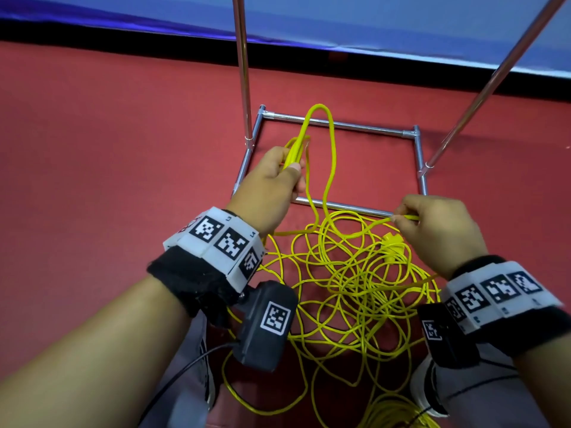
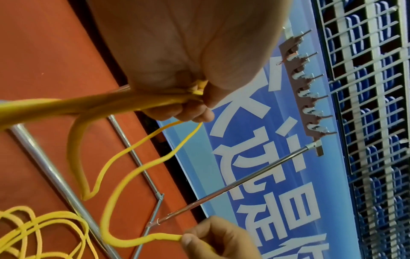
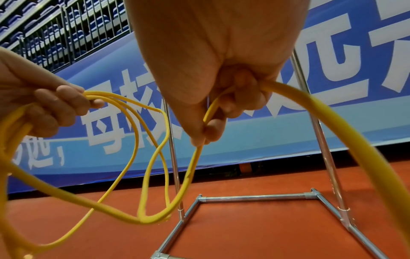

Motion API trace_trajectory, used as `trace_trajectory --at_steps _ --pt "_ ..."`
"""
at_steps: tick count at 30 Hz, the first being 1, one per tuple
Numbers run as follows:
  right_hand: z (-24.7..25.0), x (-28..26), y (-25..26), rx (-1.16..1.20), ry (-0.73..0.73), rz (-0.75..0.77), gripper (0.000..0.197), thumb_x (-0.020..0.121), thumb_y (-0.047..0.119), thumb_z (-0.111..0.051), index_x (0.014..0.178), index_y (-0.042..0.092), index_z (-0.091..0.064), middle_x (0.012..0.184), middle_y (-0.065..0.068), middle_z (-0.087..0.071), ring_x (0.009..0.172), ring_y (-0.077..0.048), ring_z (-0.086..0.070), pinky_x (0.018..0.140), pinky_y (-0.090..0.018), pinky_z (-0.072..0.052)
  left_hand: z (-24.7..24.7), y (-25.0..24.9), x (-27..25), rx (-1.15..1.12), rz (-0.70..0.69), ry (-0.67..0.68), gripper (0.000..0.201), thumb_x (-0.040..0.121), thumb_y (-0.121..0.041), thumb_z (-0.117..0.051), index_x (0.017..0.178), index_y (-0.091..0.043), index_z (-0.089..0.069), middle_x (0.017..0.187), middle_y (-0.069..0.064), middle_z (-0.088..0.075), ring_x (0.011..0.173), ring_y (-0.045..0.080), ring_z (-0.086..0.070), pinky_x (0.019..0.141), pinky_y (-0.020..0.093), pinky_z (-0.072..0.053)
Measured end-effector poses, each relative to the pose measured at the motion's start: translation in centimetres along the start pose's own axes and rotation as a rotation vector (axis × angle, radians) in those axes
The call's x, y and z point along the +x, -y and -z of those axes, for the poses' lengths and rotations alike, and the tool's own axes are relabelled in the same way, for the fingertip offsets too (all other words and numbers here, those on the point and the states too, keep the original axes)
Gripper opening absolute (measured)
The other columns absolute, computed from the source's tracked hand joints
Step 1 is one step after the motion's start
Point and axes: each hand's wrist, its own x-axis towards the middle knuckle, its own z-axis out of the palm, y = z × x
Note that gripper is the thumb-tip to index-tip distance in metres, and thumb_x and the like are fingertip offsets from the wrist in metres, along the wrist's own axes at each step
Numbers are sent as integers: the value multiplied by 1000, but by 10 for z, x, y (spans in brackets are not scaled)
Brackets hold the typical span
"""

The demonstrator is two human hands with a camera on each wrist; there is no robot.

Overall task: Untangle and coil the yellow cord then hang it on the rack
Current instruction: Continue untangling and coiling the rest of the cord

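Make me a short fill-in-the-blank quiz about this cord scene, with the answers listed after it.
1. The left hand grips several gathered loops of the ______ cord.
2. The right hand pinches a single strand of the cord between thumb and ______.
3. Most of the cord lies in a tangled heap on the ______ floor.
4. The square base of the metal rack rests on the ______.

Missing words: yellow; fingers; red; floor
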Motion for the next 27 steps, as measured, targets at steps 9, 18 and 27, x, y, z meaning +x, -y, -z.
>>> trace_trajectory --at_steps 9,18,27 --pt "4 -16 48 367 246 470 14 72 25 -54 76 19 -67 61 8 -60 60 -6 -52 56 -10 -35 -17 2 -10 -166 123 92 18 102 -8 -32 90 -18 -42 73 0 -57 53 2 -56 60 25 -47" --pt "15 -8 57 936 170 247 21 71 33 -65 84 26 -50 67 -8 -59 59 -23 -45 57 -25 -39 -23 -2 -23 -12 163 305 17 102 -8 -34 87 -16 -40 65 3 -49 42 7 -45 44 22 -37" --pt "-7 14 20 936 114 -197 24 94 14 -55 117 17 -51 89 5 -63 55 -1 -54 56 -25 -41 -17 -15 -23 -127 183 344 21 100 -6 -32 85 -15 -44 53 -4 -40 39 7 -28 43 22 -30"
